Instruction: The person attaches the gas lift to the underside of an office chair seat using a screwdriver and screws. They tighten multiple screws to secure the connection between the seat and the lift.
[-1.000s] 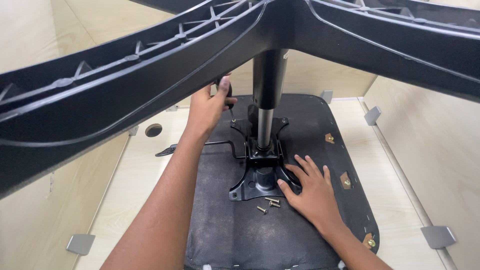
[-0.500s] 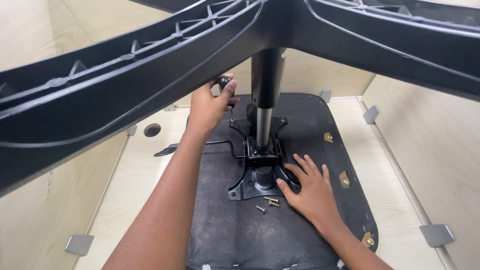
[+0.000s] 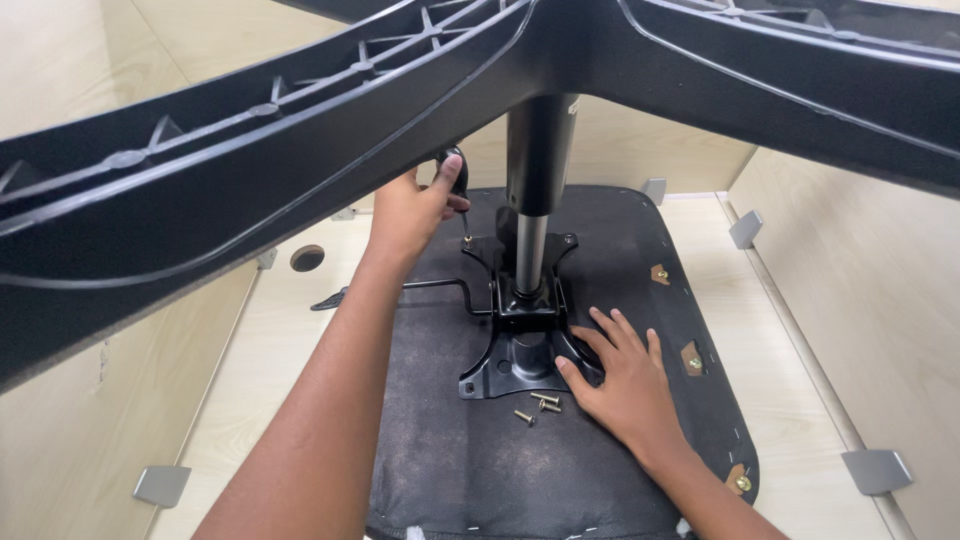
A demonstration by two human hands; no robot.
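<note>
Left hand (image 3: 412,212) is closed round a black-handled screwdriver (image 3: 457,180), held upright w/ its tip down on a screw at the far-left corner of the black metal mounting plate (image 3: 520,355). Right hand (image 3: 625,380) lies flat, fingers spread, holding nothing, pressing on the plate's near-right edge. Plate sits mid the upturned black fabric seat underside (image 3: 600,260), w/ the black and silver gas-lift column (image 3: 532,220) rising from it to the black plastic star base (image 3: 300,180) overhead. Three loose brass-coloured screws (image 3: 540,405) lie just beside the plate's near edge. I'd judge it's the screw-driving step: far corner in hand, near corners look unfilled. Next move calls for steady downward pressure, tip kept seated, plate held from shifting.
</note>
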